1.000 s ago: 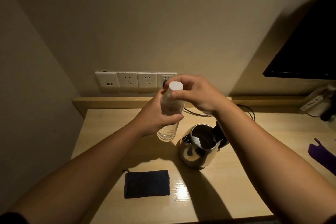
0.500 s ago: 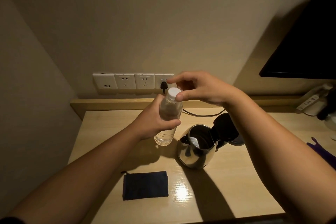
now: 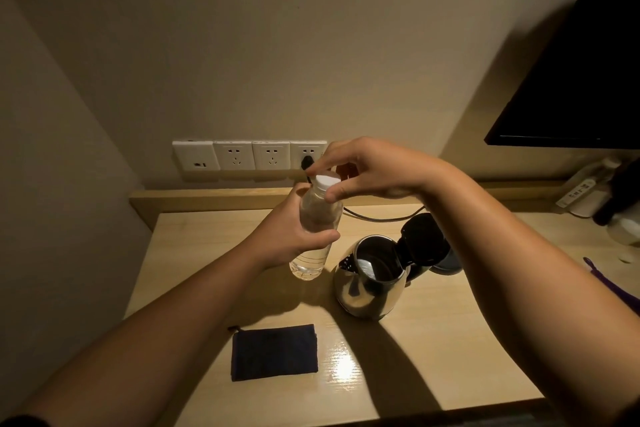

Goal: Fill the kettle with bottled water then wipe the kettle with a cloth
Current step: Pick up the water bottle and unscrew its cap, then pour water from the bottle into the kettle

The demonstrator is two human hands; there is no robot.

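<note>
A: What's nearest on my feed?

B: I see a folded dark cloth (image 3: 274,352) flat on the wooden bench (image 3: 433,357), close to the front edge, left of a bright glare patch

A: And beyond it?

B: The steel kettle (image 3: 369,282) stands upright further back and to the right, well apart from the cloth. Its black lid (image 3: 423,238) is flipped up and back, so the mouth is uncovered

A: Where's the bottle?

B: The clear bottle (image 3: 317,229) is held up off the bench, just left of the kettle and tilted slightly. My left hand (image 3: 294,236) has its grip wrapped around the bottle's middle. My right hand (image 3: 370,168) pinches the white cap (image 3: 327,181) between thumb and fingertips, the cap sitting on the bottle's neck

A: Anything behind?

B: A black cord (image 3: 381,217) runs along the back of the bench, and a row of white wall sockets (image 3: 249,155) sits above the ledge. A dark screen (image 3: 581,80) hangs at upper right
</note>
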